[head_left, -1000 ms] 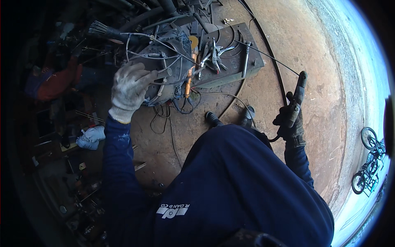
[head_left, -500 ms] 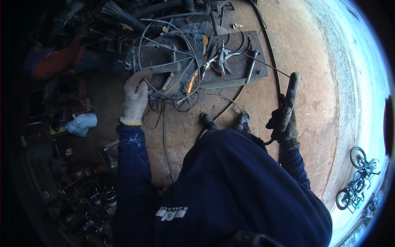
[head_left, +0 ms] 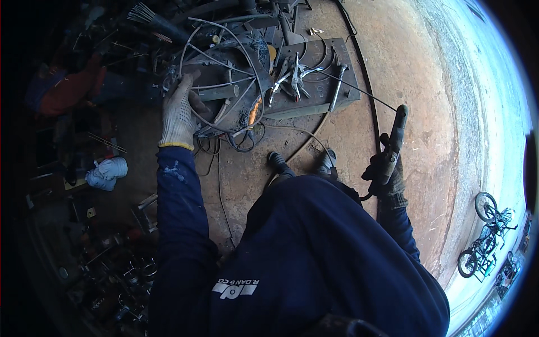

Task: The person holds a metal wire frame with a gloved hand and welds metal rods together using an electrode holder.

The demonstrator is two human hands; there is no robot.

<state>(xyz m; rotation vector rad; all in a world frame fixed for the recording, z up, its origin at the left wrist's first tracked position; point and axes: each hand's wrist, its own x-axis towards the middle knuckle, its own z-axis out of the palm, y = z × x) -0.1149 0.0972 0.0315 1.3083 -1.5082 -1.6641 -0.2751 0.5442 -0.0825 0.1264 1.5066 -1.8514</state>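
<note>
Wire frame held in the gloved left hand, whose fingers are closed on its left edge; a short pipe lies across the frame's lower half. Right hand, gloved, well to the right of the frame, wrapped around a welding handle; a thin rod slants from its tip toward the frame. Above and left of the frame, a dark tube contains a bundle of wires, their ends fanned out; its depth is hidden. Right of the frame, a bench bears locking pliers and a hammer.
</note>
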